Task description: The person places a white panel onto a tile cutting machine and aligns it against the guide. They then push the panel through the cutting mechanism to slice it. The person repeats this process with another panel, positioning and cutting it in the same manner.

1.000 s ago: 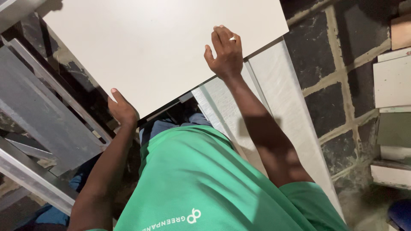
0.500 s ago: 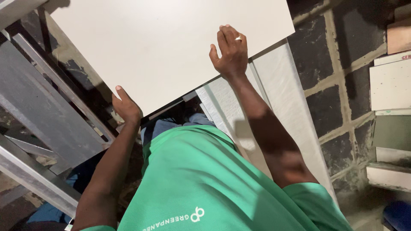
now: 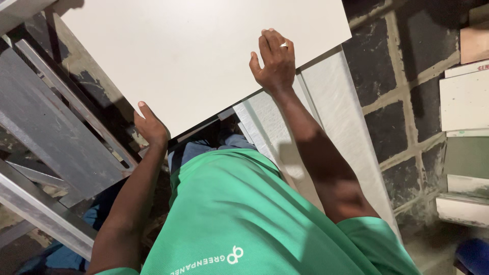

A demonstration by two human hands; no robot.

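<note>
A large flat white panel [image 3: 193,56] fills the upper middle of the head view. My left hand [image 3: 150,127] grips the panel's near corner from below, thumb along its edge. My right hand [image 3: 273,61], with a ring on one finger, lies flat on top of the panel near its near edge, fingers spread. Under that edge, more pale boards [image 3: 331,132] lean downward beside my right forearm. My green shirt fills the lower part of the frame.
Grey metal frame bars [image 3: 56,147] run diagonally at the left. A dark block wall with pale mortar joints [image 3: 397,97] stands on the right, and stacked offcuts of board [image 3: 466,102] rest at the far right edge.
The panel and both hands have shifted slightly right and up in the view; my grip on the panel is unchanged.
</note>
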